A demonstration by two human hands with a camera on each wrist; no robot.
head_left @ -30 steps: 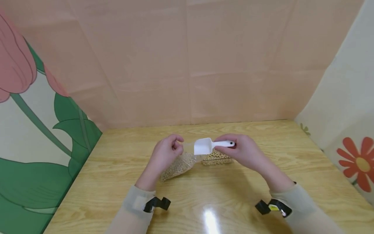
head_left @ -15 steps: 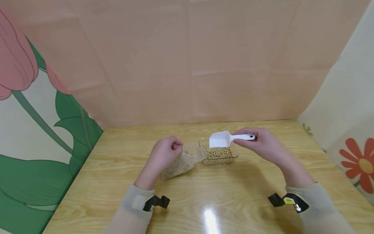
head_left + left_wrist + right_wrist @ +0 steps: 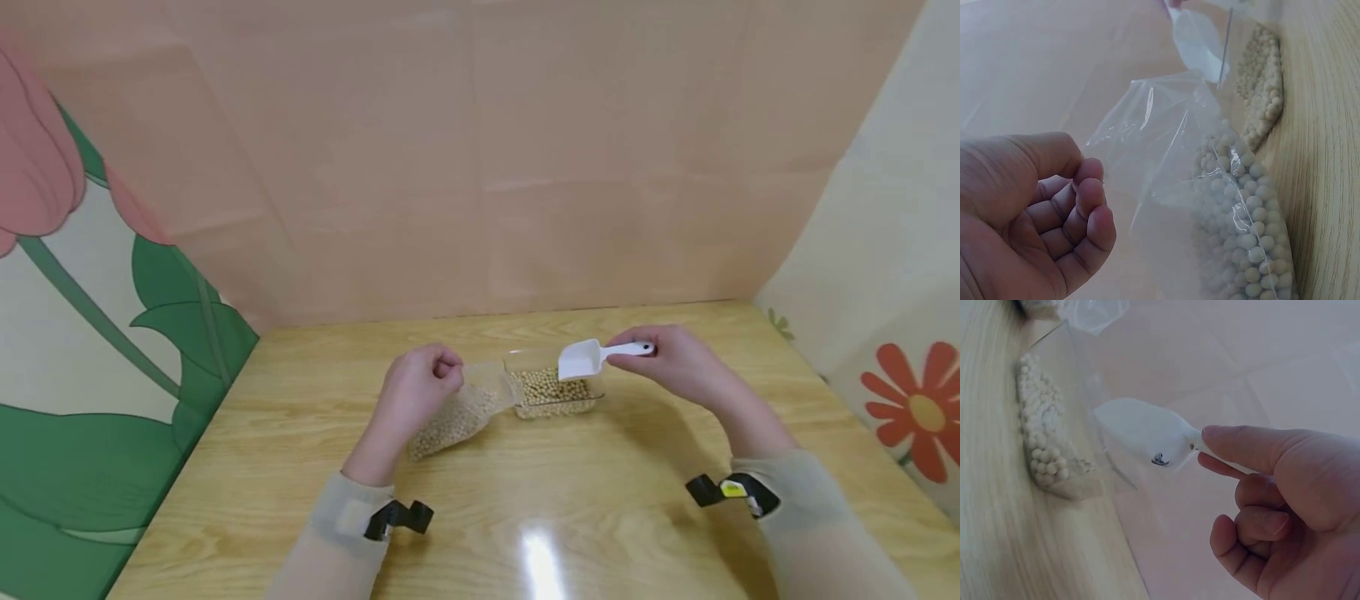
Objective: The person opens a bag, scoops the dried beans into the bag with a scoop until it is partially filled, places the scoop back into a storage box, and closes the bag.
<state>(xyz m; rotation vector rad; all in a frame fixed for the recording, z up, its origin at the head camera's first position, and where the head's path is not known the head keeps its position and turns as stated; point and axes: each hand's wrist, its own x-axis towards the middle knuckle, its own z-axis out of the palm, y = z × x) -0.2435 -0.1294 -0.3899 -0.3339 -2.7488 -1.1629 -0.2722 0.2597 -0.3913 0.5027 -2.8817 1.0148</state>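
Beside the right part of a clear container (image 3: 531,359) of small pale balls (image 3: 540,385), the right hand (image 3: 678,367) is holding a white scoop (image 3: 580,360), thumb and fingers pinching its handle; whether the scoop's tip is crossing the rim, I cannot tell. Left of the container, a transparent bag (image 3: 1166,131) holding similar balls is resting on the wooden table (image 3: 465,508), and the left hand (image 3: 416,387) is pinching its upper edge, fingers curling inward.
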